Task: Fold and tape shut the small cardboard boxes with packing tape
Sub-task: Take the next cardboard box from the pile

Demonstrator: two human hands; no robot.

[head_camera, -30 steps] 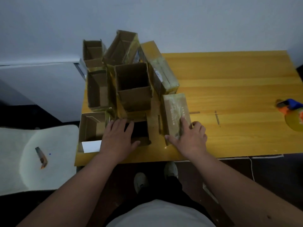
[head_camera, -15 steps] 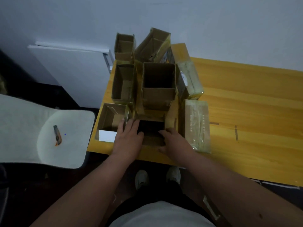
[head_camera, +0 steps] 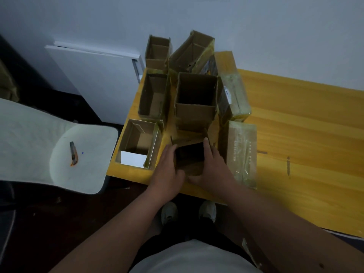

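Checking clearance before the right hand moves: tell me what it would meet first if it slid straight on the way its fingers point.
Probably the tall open box just beyond the small box the right hand holds; depth is unclear.

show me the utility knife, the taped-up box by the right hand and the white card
utility knife [head_camera: 73, 154], head view, middle of handle
taped box [head_camera: 241, 152], head view, top face
white card [head_camera: 133, 159], head view, its centre

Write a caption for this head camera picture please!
Both hands, left and right, hold a small open box among other boxes.
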